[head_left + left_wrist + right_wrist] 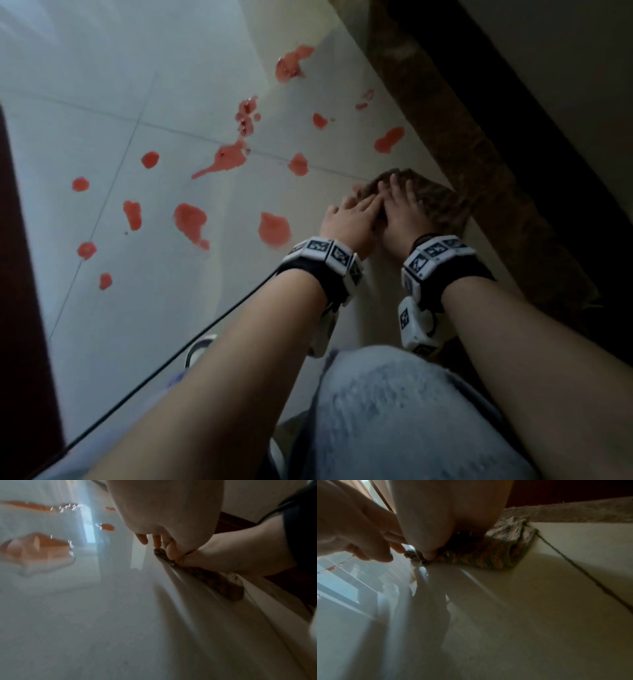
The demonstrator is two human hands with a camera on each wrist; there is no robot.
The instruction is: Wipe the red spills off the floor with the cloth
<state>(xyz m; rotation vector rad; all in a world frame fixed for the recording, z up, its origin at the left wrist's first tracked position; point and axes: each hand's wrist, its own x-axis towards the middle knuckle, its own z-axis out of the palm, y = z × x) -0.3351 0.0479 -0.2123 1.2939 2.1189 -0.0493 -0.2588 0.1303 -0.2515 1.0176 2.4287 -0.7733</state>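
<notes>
A brown patterned cloth (435, 202) lies folded on the pale tiled floor (102, 120) beside a brown stone strip. My right hand (399, 205) presses flat on it with fingers spread. My left hand (352, 214) lies beside it, fingers straight and reaching onto the cloth's left edge. Several red spills dot the tiles; the nearest (274, 229) sits just left of my left hand. In the left wrist view the cloth (217, 582) shows edge-on under the right hand (231, 559), with red spills (37, 549) to the left. The right wrist view shows the cloth (496, 553) bunched under my palm.
A brown stone strip (462, 144) runs diagonally along the right, with a dark wall beyond. A dark red panel (20, 274) borders the left edge. My knee in light jeans (394, 411) is below the hands. A black cable (191, 339) trails from the left wrist.
</notes>
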